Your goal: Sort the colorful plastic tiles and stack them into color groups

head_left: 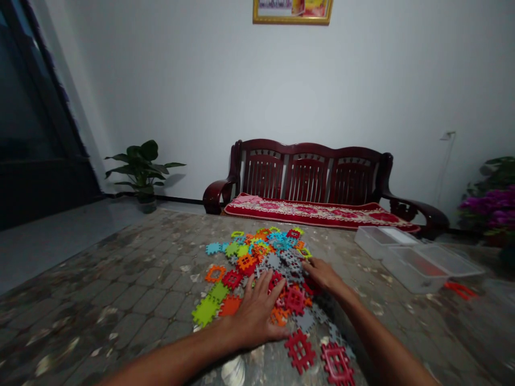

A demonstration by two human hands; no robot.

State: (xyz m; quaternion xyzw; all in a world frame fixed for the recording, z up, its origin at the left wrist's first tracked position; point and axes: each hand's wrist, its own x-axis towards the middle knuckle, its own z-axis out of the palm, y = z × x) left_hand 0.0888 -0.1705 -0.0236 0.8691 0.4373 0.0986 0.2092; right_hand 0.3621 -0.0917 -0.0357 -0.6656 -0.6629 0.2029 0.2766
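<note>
A heap of flat, toothed plastic building tiles in red, orange, green, blue, yellow and grey lies spread on the stone-patterned table. My left hand lies flat on the near part of the heap, fingers stretched out over red and orange tiles. My right hand rests on the right side of the heap, fingers spread over grey and red tiles. Two red tiles lie closest to me, apart from the heap. Neither hand grips a tile.
Clear plastic boxes stand at the table's right, with a red object beside them. Beyond the table are a dark wooden bench with a red cushion, a potted plant at left and purple flowers at right.
</note>
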